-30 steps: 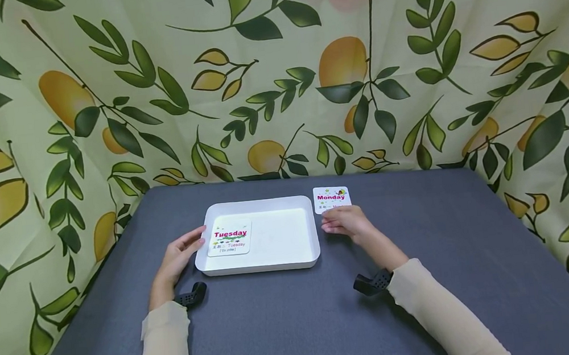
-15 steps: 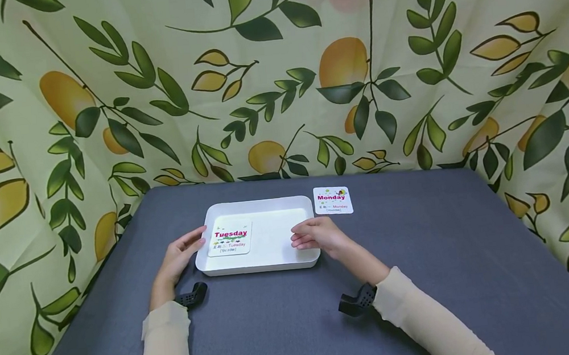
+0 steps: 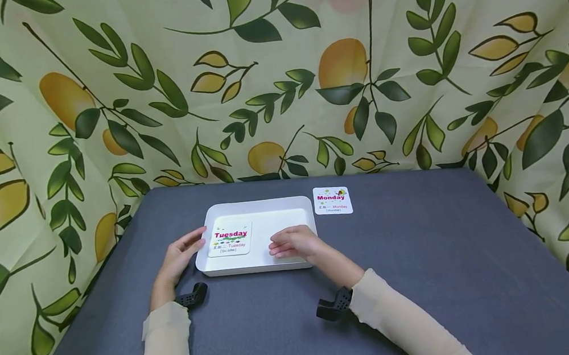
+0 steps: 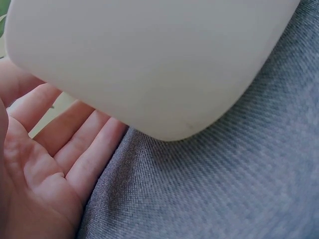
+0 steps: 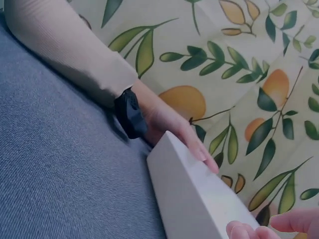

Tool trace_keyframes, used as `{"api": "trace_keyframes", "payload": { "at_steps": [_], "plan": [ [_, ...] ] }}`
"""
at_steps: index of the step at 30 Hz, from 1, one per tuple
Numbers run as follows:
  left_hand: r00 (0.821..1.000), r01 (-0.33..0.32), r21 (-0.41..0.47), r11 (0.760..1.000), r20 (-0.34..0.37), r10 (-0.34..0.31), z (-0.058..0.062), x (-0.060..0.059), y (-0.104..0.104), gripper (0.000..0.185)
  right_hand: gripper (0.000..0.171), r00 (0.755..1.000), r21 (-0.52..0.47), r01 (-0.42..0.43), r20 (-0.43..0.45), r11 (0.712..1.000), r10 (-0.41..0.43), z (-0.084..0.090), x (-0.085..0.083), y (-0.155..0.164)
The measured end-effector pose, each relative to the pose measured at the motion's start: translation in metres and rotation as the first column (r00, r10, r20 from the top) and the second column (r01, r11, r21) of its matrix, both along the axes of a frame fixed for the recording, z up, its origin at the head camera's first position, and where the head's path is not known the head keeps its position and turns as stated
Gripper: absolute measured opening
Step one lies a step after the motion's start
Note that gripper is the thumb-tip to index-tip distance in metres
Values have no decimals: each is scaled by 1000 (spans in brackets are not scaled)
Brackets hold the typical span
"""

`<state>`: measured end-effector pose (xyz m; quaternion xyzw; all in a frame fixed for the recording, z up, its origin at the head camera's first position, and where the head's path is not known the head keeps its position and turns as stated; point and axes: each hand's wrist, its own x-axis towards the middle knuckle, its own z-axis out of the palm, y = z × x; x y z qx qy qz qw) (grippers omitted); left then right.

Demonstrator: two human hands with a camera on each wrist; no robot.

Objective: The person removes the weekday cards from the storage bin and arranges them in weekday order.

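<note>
Starting at the left, we see the left hand (image 3: 176,260) resting on the grey table cover (image 3: 428,278), its fingers straight and relaxed, lying against the left outer wall of the white tray (image 3: 259,207). From the left wrist view we look across the open palm (image 4: 35,174) and the fingers (image 4: 75,134) pass under the tray's rounded corner (image 4: 164,74); it holds nothing.

Inside the tray, at its left end, we read a white card (image 3: 230,239) with "Tuesday" in bold pink, a small coloured picture beneath it, then a line of small print that repeats "Tuesday", and a bracketed line too small to read.

Moving right, the right hand (image 3: 293,242) hovers palm-down over the tray's right half, near its front rim, fingers loosely bent and pointing left toward the Tuesday card. It grips nothing; whether the fingertips touch the tray floor we cannot tell. From the right wrist view only its fingertips (image 5: 249,231) show at the tray's edge.

Further right, just beside the tray's far right corner, a second card (image 3: 332,200) lies flat on the cover, reading "Monday" in pink, with small print below.
</note>
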<state>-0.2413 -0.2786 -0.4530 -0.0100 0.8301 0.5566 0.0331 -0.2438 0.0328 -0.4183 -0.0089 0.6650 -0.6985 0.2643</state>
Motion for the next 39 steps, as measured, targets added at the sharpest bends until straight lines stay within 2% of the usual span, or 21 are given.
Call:
{"api": "trace_keyframes", "payload": {
  "at_steps": [6,12,18,24,39],
  "plan": [
    [1000,3,0,1000,-7,-3,-2,-2,0,56,32,995,-24,38,98,999,-35,-7,-5,-14],
    [1000,-6,-3,1000,3,6,-3,-1,-2,57,31,985,-16,98,143,995,-95,-11,-10,-26],
    [1000,-4,-7,1000,3,4,-4,-1,-3,56,33,976,-18,147,163,989,-142,-16,-13,-39],
    [1000,-16,-21,1000,9,16,-3,0,-2,58,36,975,-11,154,162,988,-150,-17,-15,-47],
    [1000,-8,14,1000,4,8,-1,-1,0,56,37,967,18,181,180,983,-181,-16,-17,-57]
  ]
}}
